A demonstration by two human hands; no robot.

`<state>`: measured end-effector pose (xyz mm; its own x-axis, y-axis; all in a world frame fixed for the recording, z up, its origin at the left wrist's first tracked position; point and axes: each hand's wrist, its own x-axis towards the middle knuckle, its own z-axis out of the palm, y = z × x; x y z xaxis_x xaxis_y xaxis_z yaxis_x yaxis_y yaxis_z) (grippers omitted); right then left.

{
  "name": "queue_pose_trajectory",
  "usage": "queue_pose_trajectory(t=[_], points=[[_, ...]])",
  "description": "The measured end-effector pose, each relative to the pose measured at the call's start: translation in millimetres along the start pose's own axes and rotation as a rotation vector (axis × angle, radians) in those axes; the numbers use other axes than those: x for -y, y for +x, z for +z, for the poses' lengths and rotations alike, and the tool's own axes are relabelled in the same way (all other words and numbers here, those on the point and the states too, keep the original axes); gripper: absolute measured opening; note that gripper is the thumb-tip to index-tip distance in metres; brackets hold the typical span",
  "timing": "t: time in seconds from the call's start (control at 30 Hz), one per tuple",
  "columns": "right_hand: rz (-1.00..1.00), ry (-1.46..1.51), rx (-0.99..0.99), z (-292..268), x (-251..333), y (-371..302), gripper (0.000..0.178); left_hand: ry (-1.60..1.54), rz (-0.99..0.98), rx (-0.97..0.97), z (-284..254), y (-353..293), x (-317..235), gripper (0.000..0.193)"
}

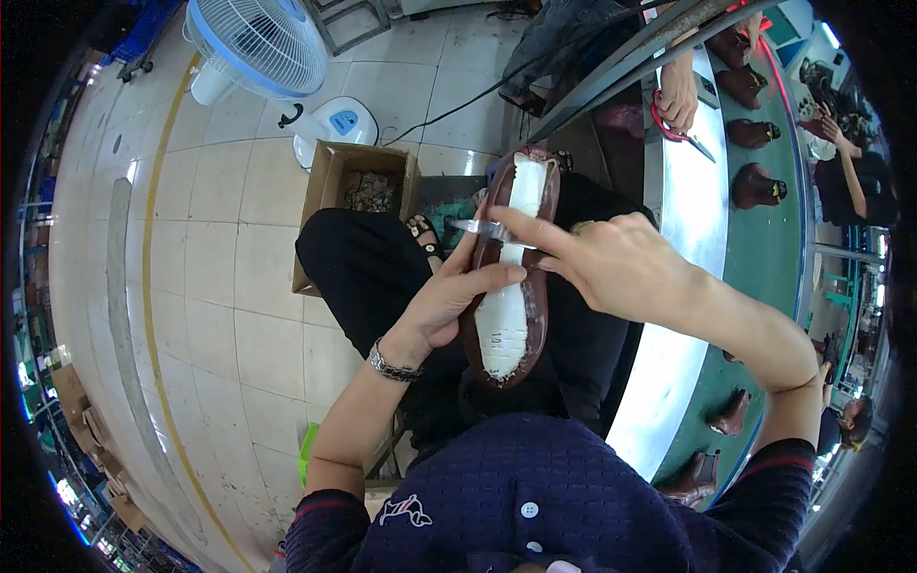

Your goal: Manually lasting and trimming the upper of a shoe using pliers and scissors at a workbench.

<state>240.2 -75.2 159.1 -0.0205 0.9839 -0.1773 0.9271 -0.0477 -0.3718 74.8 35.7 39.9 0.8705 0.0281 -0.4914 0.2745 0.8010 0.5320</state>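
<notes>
A dark brown shoe is upturned over my lap, its toe pointing away from or toward me, I cannot tell which. A white layer with a ragged edge runs along its sole. My left hand grips the shoe from the left, thumb lying on the white layer. Across the middle of the sole passes a clear plastic strip, one end sticking out past the left side. My right hand is over the shoe's right side, index finger stretched along the strip, the other fingers curled near its right end.
A cardboard box holding scraps stands beyond my left knee, near a blue-and-white fan. At right runs a metal-topped bench beside a green surface with several brown shoes. Another person's hand holds red-handled scissors.
</notes>
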Motion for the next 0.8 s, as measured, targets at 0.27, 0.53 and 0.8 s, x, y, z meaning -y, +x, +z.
queue_pose_trajectory(t=[0.27, 0.53, 0.8], points=[[0.053, 0.087, -0.019, 4.9, 7.8, -10.1, 0.070, -0.295, 0.142, 0.030, 1.3, -20.3, 47.0, 0.067], [-0.131, 0.040, -0.011, 10.8, 22.7, -15.1, 0.070, -0.155, -0.142, -0.019, -13.1, -20.9, 52.3, 0.087], [-0.115, 0.018, 0.022, 17.4, 30.4, -24.8, 0.069, -0.625, -0.072, 0.177, -26.2, -38.8, 84.8, 0.073]])
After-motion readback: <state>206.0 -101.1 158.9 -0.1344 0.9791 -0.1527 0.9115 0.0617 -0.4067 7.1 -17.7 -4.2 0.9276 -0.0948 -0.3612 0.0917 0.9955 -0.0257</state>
